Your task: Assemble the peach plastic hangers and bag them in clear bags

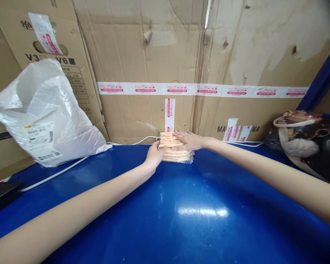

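At the back of the blue table, against the cardboard, stands a stack of peach-coloured packets in clear plastic wrap (177,158). My left hand (154,156) is closed round its left side, with the thumb over the front; the other fingertips are partly hidden. Across the top and right of the stack lies my right hand (191,141), palm down, its fingers stretched out over the packets. What exactly is inside the wrap is too small to tell.
Cardboard sheets (143,58) with printed tape wall off the back. To the left are a white plastic mailer bag (52,121), a white cable (55,174) and a dark flat object (2,196). A dark bag (326,146) with a fluffy pompom (302,147) sits at right on the blue table (159,220).
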`<action>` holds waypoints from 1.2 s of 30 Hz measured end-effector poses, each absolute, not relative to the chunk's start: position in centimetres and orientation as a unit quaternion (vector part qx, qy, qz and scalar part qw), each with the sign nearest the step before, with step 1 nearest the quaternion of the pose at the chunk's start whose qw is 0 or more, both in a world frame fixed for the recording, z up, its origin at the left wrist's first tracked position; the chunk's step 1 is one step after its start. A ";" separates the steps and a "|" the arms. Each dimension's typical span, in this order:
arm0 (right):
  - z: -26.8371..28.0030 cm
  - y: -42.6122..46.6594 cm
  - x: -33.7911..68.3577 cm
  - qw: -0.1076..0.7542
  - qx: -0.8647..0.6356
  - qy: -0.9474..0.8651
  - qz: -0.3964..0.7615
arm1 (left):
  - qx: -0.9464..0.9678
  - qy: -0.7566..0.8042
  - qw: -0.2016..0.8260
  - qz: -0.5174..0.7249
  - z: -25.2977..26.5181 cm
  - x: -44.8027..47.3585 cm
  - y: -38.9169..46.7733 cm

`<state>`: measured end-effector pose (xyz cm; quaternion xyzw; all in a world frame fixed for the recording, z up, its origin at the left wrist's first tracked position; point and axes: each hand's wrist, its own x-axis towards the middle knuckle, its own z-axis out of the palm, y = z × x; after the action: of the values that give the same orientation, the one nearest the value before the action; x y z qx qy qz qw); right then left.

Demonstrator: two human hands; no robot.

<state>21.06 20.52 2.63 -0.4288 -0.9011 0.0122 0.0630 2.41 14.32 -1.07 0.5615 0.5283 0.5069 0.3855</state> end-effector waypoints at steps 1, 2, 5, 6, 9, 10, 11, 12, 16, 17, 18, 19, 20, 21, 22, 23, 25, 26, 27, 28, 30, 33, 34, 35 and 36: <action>2.9 20.4 20.9 0.056 -0.429 -0.902 0.003 | 0.567 0.533 0.372 0.506 -1.0 2.2 14.4; 3.3 20.1 20.7 0.053 -0.427 -0.903 -0.007 | 0.573 0.537 0.359 0.504 -0.8 2.1 14.4; 4.8 18.4 20.4 0.064 -0.408 -0.910 -0.037 | 0.598 0.543 0.319 0.496 -0.2 1.8 13.9; 5.3 17.5 20.3 0.073 -0.399 -0.913 -0.045 | 0.608 0.545 0.304 0.491 -0.1 1.7 13.5; 6.1 13.3 20.7 0.123 -0.378 -0.914 -0.076 | 0.647 0.539 0.255 0.475 -0.4 1.7 10.9; 5.9 11.5 20.9 0.153 -0.373 -0.910 -0.094 | 0.665 0.530 0.240 0.468 -0.7 1.7 9.6; 5.4 9.8 21.1 0.189 -0.355 -0.907 -0.123 | 0.685 0.520 0.228 0.456 -1.1 1.7 8.2; 4.6 8.0 21.4 0.219 -0.345 -0.902 -0.140 | 0.702 0.512 0.221 0.444 -1.5 1.6 6.8; 0.6 3.0 22.8 0.210 -0.407 -0.884 -0.091 | 0.831 0.473 0.170 0.238 -2.2 0.9 2.4; -0.1 2.4 23.1 0.177 -0.415 -0.891 -0.051 | 0.856 0.458 0.157 0.183 -2.1 0.7 2.0; -0.7 2.1 23.4 0.147 -0.421 -0.895 -0.013 | 0.873 0.443 0.149 0.140 -1.8 0.6 1.7; -1.0 2.0 23.6 0.124 -0.424 -0.897 0.016 | 0.884 0.432 0.140 0.110 -1.5 0.4 1.7; -1.1 2.1 23.8 0.107 -0.425 -0.898 0.036 | 0.891 0.425 0.132 0.090 -1.1 0.3 1.8; -1.1 2.2 24.0 0.097 -0.424 -0.899 0.048 | 0.894 0.422 0.127 0.079 -0.8 0.2 1.9; -1.0 2.3 24.1 0.093 -0.422 -0.900 0.052 | 0.896 0.421 0.122 0.074 -0.6 0.2 2.1; -0.8 2.5 24.2 0.092 -0.419 -0.902 0.052 | 0.895 0.424 0.119 0.072 -0.4 0.1 2.2; -0.6 2.6 24.2 0.093 -0.416 -0.903 0.050 | 0.887 0.441 0.112 0.080 -0.5 -0.2 2.4; -0.5 2.6 24.2 0.094 -0.415 -0.904 0.049 | 0.881 0.452 0.106 0.090 -0.6 -0.3 2.5; -0.5 2.5 24.2 0.096 -0.413 -0.904 0.048 | 0.875 0.463 0.101 0.100 -0.8 -0.4 2.5; -0.5 2.5 24.2 0.099 -0.412 -0.904 0.048 | 0.871 0.469 0.099 0.107 -0.9 -0.5 2.5; -0.6 2.4 24.2 0.108 -0.409 -0.905 0.048 | 0.871 0.467 0.106 0.108 -1.1 -0.6 2.5; -0.6 2.3 24.2 0.119 -0.404 -0.905 0.049 | 0.875 0.460 0.118 0.090 -1.0 -0.5 2.6; -0.6 2.3 24.3 0.119 -0.405 -0.905 0.050 | 0.874 0.463 0.115 0.085 -1.0 -0.4 2.7; -0.5 2.3 24.3 0.118 -0.406 -0.905 0.052 | 0.874 0.466 0.113 0.079 -0.9 -0.3 2.7; -0.5 2.3 24.3 0.117 -0.407 -0.904 0.054 | 0.874 0.468 0.110 0.073 -0.8 -0.3 2.7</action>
<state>24.25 2.34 -0.50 -0.4067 -0.9043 0.0543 0.1175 -0.27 2.71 -0.83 0.8736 0.4684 0.0733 0.1098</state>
